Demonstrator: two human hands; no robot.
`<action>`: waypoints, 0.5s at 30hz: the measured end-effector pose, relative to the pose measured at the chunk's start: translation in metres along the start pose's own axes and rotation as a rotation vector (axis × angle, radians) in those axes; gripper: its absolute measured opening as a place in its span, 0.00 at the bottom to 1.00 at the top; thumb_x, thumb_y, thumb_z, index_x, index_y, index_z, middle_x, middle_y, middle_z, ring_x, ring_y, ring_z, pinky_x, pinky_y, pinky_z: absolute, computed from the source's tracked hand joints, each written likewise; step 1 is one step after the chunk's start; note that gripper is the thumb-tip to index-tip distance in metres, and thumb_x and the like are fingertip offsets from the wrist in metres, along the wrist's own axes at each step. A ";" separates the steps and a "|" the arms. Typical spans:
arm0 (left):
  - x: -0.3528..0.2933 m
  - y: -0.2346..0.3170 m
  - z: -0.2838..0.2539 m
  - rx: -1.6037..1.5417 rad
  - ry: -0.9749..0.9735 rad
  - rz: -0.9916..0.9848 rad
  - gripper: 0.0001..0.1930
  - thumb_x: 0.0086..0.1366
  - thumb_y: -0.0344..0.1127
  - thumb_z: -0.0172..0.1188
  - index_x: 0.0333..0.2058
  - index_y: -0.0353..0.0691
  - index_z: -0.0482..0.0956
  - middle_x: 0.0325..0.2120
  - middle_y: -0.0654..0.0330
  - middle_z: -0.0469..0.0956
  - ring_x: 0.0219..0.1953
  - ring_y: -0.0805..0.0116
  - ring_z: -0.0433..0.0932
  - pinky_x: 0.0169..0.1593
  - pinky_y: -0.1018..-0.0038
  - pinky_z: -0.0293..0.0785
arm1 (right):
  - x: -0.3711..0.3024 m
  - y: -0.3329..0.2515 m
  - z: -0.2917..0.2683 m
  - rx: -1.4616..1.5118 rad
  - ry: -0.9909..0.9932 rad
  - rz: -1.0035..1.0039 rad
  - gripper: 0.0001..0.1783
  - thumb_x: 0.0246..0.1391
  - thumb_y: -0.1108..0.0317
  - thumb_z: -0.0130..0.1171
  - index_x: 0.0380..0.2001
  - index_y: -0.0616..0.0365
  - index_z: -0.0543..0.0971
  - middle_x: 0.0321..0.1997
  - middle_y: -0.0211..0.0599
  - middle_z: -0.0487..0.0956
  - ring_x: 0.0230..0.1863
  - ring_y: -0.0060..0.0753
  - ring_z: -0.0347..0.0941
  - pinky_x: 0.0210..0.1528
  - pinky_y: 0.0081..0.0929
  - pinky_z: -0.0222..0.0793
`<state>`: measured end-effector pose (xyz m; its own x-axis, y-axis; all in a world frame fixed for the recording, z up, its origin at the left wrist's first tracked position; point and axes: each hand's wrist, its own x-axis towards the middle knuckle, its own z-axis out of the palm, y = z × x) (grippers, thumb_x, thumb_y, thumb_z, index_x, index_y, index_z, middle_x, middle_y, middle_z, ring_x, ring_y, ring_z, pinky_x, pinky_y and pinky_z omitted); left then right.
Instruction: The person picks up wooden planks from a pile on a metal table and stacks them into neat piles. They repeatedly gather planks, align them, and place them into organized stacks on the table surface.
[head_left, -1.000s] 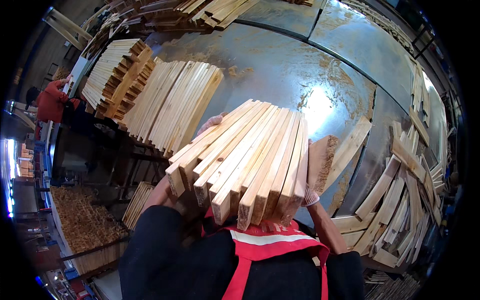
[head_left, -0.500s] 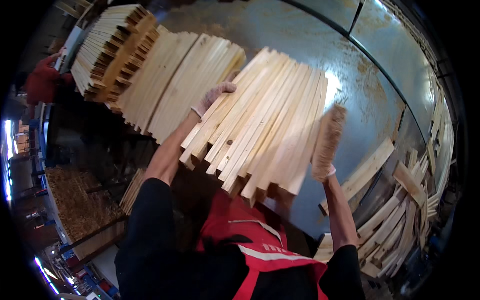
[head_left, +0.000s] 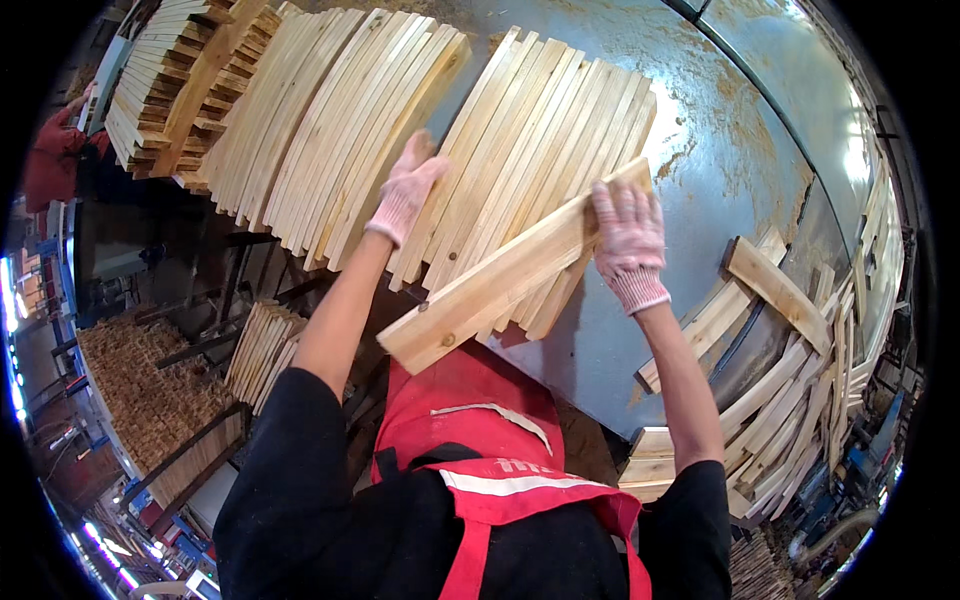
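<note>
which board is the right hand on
The board slanting across the rightmost row of boards, under the right hand: its broad face shows, while the row's boards stand side by side, narrow edges up.

The metal table catches a hard white glare just off the right end of the row of boards, with a second bright patch toward its right edge. The boards' upper faces are bright and evenly lit, thin dark lines marking the gaps. Under the table's near left edge, deep shadow swallows most detail. Small overexposed lights burn at the left rim. Fisheye distortion curves the table's seam, and black fills the corners. Wood grain reads crisply in the middle; the margins look softer.
</note>
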<state>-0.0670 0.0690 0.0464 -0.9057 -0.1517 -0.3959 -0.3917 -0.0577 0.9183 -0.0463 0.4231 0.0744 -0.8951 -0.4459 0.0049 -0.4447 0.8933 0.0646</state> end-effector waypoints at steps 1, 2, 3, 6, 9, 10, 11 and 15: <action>-0.019 0.001 -0.017 -0.068 0.003 0.003 0.38 0.66 0.32 0.63 0.72 0.36 0.56 0.69 0.49 0.64 0.69 0.58 0.65 0.71 0.68 0.61 | 0.004 0.001 0.005 -0.097 0.164 -0.177 0.37 0.55 0.66 0.61 0.69 0.50 0.65 0.72 0.44 0.67 0.72 0.52 0.63 0.75 0.51 0.57; -0.042 -0.013 -0.027 -0.018 0.130 0.075 0.35 0.67 0.32 0.63 0.70 0.35 0.59 0.65 0.49 0.67 0.67 0.59 0.68 0.70 0.67 0.63 | 0.008 0.001 0.007 0.009 0.121 -0.254 0.36 0.57 0.67 0.58 0.69 0.51 0.65 0.73 0.44 0.66 0.74 0.52 0.61 0.76 0.51 0.54; -0.071 -0.038 -0.039 0.031 0.266 0.147 0.32 0.67 0.32 0.62 0.67 0.34 0.63 0.62 0.50 0.71 0.64 0.60 0.70 0.69 0.66 0.64 | 0.012 -0.002 0.009 0.119 0.078 -0.339 0.34 0.58 0.68 0.56 0.69 0.51 0.65 0.73 0.44 0.66 0.75 0.52 0.59 0.78 0.51 0.51; -0.167 -0.119 -0.073 0.197 0.650 0.074 0.19 0.69 0.33 0.60 0.56 0.34 0.75 0.48 0.55 0.81 0.51 0.60 0.79 0.59 0.66 0.73 | 0.029 -0.010 -0.011 0.217 -0.106 -0.451 0.33 0.57 0.69 0.54 0.67 0.52 0.68 0.74 0.44 0.65 0.77 0.52 0.55 0.81 0.51 0.43; -0.225 -0.139 -0.048 0.074 0.318 -0.369 0.15 0.66 0.30 0.63 0.51 0.33 0.81 0.46 0.56 0.84 0.50 0.63 0.81 0.57 0.71 0.75 | 0.031 -0.002 -0.011 0.041 0.054 -0.550 0.30 0.56 0.64 0.59 0.64 0.52 0.72 0.67 0.42 0.72 0.71 0.48 0.64 0.78 0.48 0.49; -0.229 -0.158 -0.051 -0.012 0.265 -0.289 0.16 0.65 0.29 0.64 0.51 0.33 0.81 0.47 0.56 0.84 0.51 0.61 0.82 0.57 0.70 0.76 | 0.038 -0.002 -0.013 0.038 0.032 -0.594 0.31 0.56 0.64 0.60 0.64 0.52 0.72 0.65 0.41 0.73 0.70 0.46 0.66 0.77 0.47 0.50; -0.225 -0.163 -0.051 -0.146 0.198 -0.246 0.17 0.65 0.29 0.65 0.53 0.33 0.80 0.47 0.56 0.84 0.50 0.61 0.82 0.57 0.68 0.78 | 0.047 -0.004 -0.017 0.030 0.006 -0.631 0.31 0.56 0.64 0.60 0.64 0.52 0.72 0.64 0.40 0.74 0.68 0.44 0.67 0.77 0.45 0.51; -0.221 -0.141 -0.043 -0.640 -0.021 -0.452 0.21 0.66 0.26 0.62 0.58 0.39 0.76 0.50 0.52 0.82 0.50 0.58 0.83 0.54 0.63 0.81 | 0.049 -0.005 -0.053 -0.178 -0.245 -0.683 0.25 0.52 0.65 0.62 0.55 0.52 0.76 0.54 0.34 0.78 0.60 0.35 0.71 0.71 0.40 0.56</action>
<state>0.1950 0.0687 0.0042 -0.6857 0.0406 -0.7267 -0.5595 -0.6681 0.4905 -0.0865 0.3937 0.1275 -0.4126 -0.8546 -0.3152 -0.9109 0.3903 0.1339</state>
